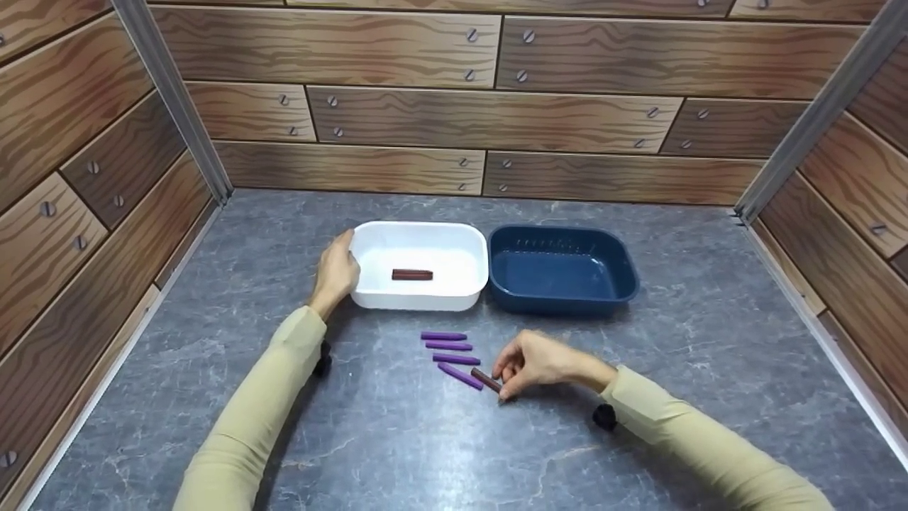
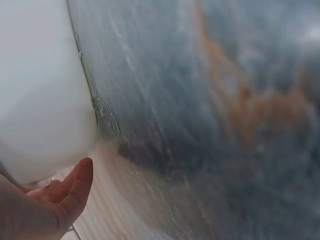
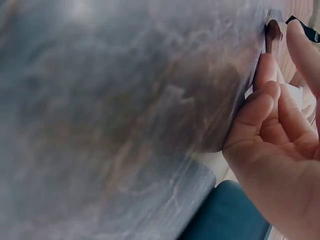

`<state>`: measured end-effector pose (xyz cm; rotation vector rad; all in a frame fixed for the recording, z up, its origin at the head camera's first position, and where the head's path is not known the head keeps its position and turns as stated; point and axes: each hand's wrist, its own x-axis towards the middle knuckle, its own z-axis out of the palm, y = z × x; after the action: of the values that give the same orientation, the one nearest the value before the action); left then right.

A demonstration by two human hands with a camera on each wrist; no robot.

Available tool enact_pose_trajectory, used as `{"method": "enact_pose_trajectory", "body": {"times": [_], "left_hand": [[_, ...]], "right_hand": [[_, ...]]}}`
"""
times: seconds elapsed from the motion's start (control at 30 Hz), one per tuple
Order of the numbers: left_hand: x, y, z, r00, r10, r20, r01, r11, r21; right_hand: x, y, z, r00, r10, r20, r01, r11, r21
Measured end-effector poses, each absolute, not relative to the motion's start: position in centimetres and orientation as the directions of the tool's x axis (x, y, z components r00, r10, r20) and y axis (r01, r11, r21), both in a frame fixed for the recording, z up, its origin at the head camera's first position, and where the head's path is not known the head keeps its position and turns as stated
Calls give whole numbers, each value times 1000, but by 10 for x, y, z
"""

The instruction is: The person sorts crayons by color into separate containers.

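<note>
My left hand (image 1: 336,270) rests against the left end of the white tub (image 1: 417,303). In the left wrist view its fingers (image 2: 75,192) lie fairly straight along the tub's outer wall. Inside the tub are brown crayons (image 1: 412,275), side by side. My right hand (image 1: 538,363) is low over the table at a brown crayon (image 1: 484,378), thumb and forefinger on either side. The right wrist view shows a narrow gap between thumb and crayon; the other fingers are curled. Several purple crayons (image 1: 447,347) lie just left of this hand, the nearest one slanted beside the brown crayon.
A dark blue tub (image 1: 564,301) stands right beside the white one, with nothing seen inside. Both stand on a grey marbled tabletop (image 1: 397,454). Wood-patterned walls (image 1: 454,117) close off the back and both sides, with metal posts at the corners.
</note>
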<state>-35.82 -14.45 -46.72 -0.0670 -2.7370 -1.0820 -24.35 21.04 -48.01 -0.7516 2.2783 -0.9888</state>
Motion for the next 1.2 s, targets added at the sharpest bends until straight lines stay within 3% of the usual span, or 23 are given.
{"method": "enact_pose_trajectory", "body": {"times": [0.53,0.77,1.0,1.2], "left_hand": [[-357,-147,-469,-984,-53,171,81,722,687],[-358,-147,-467,-978,-44,202,109,722,684],[-357,-144,-470,-983,-36,181,99,724,683],[-358,-143,-467,-980,-38,194,107,724,681]], "right_hand": [[-247,208,-481,-709,-661,-245,-275,579,-767],[-252,212,-479,-693,-680,-240,-262,547,-795],[-251,218,-477,-635,-728,-258,-324,554,-767],[-255,221,-476,-641,-723,-259,-324,560,-763]]}}
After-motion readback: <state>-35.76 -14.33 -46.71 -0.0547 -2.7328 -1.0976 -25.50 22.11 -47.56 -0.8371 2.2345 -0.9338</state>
